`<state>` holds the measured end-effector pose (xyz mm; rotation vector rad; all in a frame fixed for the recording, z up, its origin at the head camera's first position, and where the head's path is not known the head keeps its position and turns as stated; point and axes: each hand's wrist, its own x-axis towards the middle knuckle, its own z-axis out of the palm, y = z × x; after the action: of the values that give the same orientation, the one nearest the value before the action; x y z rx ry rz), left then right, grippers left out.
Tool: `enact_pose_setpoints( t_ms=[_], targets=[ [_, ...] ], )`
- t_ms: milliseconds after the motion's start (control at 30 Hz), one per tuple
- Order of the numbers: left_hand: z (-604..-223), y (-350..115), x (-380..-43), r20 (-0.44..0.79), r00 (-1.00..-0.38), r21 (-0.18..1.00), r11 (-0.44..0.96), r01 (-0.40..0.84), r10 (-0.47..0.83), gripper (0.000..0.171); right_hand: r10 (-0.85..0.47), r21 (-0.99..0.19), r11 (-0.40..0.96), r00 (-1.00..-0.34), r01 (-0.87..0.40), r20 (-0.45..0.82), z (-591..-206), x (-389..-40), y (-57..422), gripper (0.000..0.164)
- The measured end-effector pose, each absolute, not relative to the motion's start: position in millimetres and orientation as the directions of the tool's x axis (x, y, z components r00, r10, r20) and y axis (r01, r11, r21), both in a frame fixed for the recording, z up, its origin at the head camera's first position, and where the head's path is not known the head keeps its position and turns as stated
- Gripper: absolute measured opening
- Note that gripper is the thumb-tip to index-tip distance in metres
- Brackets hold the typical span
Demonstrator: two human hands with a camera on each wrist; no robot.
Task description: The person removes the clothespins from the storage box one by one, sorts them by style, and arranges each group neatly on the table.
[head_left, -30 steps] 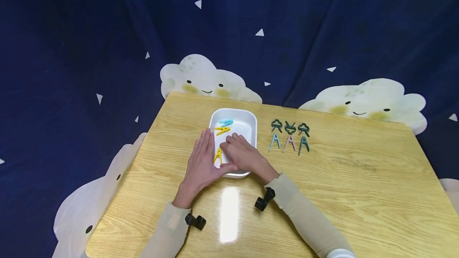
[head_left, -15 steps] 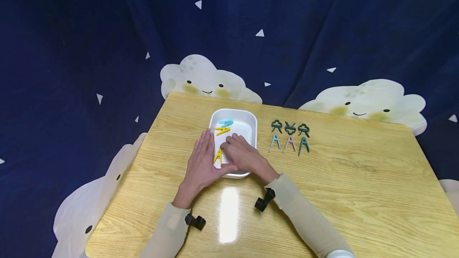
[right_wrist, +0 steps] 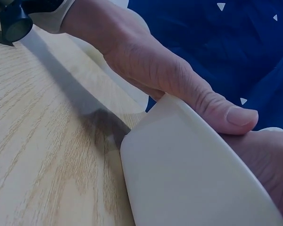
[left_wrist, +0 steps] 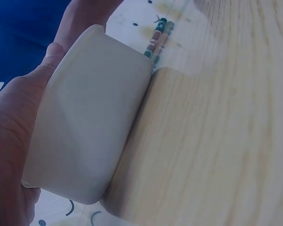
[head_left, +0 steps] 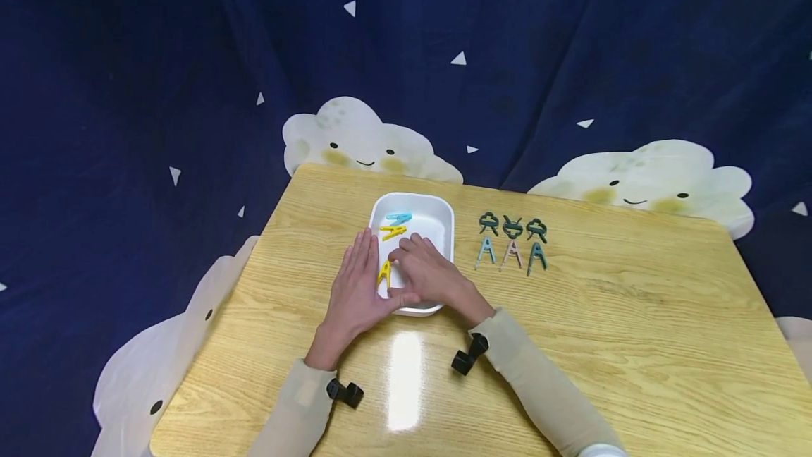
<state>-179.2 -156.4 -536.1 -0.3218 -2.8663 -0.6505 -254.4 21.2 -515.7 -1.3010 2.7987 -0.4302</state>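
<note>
Left fingers (head_left: 371, 252) straight along tray rim (head_left: 453, 231), right fingers (head_left: 400, 255) bent beside clip (head_left: 384, 271), hold unclear.

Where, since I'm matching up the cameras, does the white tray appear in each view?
Head: the white tray is just below centre, its inside visible.
Left wrist: mostly the left half, showing its outer wall.
Right wrist: lower right, outer wall again, cut off at the bottom.
Shared landmark: the wooden table.

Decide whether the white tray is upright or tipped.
Upright: in the head view the white tray opens upward, a blue clip lying inside; the left wrist view shows its base on the wooden table.
</note>
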Motion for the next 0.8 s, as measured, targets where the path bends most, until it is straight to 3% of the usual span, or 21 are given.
enact_pose_setpoints(
  t_ms=[533, 800],
  targets=[
    [-535.2, -155.1, -179.1, 0.231, -0.96, 0.402, 0.882, 0.244, 0.16, 0.137, -0.719, -0.295, 0.617, -0.675, -0.73, 0.167, -506.8, -256.0, 30.5, 0.061],
    [-536.1, -154.5, -179.7, 0.234, -0.961, 0.413, 0.879, 0.238, 0.15, 0.134, -0.661, -0.319, 0.662, -0.729, -0.678, 0.18, -502.5, -257.0, 49.1, 0.061]
  ],
)
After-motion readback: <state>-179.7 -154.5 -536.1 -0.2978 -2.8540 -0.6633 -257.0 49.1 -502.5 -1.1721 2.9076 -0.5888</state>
